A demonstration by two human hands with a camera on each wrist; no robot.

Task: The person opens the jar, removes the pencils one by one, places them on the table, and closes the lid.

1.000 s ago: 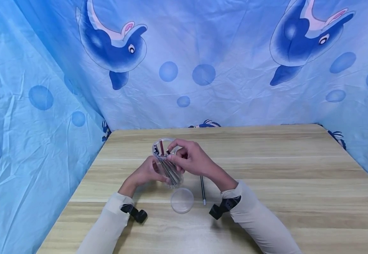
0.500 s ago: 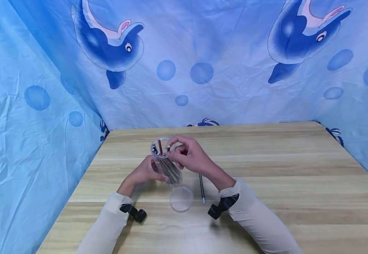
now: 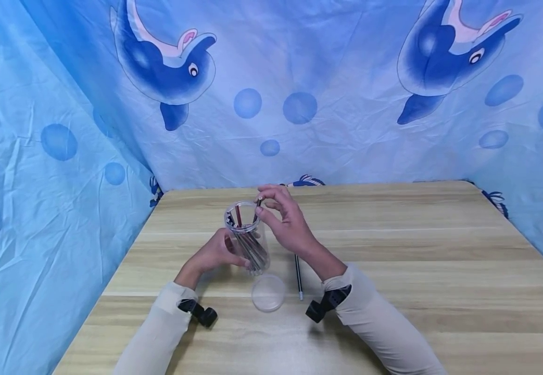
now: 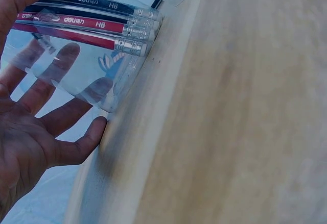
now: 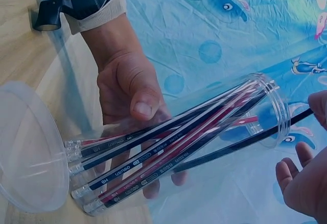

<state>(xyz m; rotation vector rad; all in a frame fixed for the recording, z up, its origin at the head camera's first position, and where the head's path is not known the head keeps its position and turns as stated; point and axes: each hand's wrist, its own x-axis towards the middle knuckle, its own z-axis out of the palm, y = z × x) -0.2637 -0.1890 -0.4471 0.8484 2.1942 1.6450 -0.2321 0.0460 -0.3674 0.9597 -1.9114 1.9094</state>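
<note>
My left hand (image 3: 217, 252) grips a clear plastic jar (image 5: 204, 99), thumb on one side and fingers behind it. Several black and red HB pencils (image 5: 148, 168) lean inside, their ferrule ends at the jar's bottom. The jar tilts, its open mouth facing up and away. At the mouth's right rim my right hand (image 3: 287, 221) pinches the upper end of a dark pencil (image 5: 240, 145) between thumb and fingers. That pencil's lower part is still within the jar. In the left wrist view, pink and black pencils (image 4: 87, 22) show through the jar wall above my left hand's fingers.
A round translucent lid (image 3: 268, 293) lies on the wooden table (image 3: 416, 291) just in front of the jar. Right of the lid lies a black pencil (image 3: 299, 278), partly hidden by my right hand. Blue dolphin-print cloth (image 3: 337, 140) hangs behind and at the sides.
My right hand has moved up and slightly right at the jar's mouth, drawing the pinched dark pencil further out. My left hand and the jar stay nearly in place.
</note>
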